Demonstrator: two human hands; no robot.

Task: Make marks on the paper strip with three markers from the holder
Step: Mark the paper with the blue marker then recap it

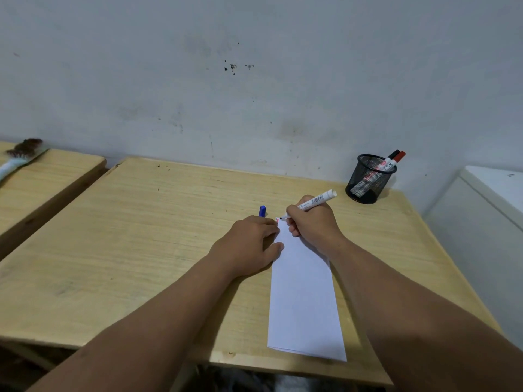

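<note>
A long white paper strip (304, 301) lies on the wooden desk (141, 250), running from its front edge toward the middle. My right hand (312, 219) grips a white marker (317, 200) with its dark tip touching the strip's far end, beside a small red mark. My left hand (249, 244) presses on the strip's far left edge and holds a blue cap (262, 211) that sticks up behind the fingers. A black mesh holder (368, 179) stands at the far right of the desk, holding two markers (392, 161) with a black and a red cap.
A second wooden desk (42, 179) stands to the left with a brush-like object (19, 154) on it. A white cabinet (486, 210) stands to the right. A grey wall runs right behind the desks.
</note>
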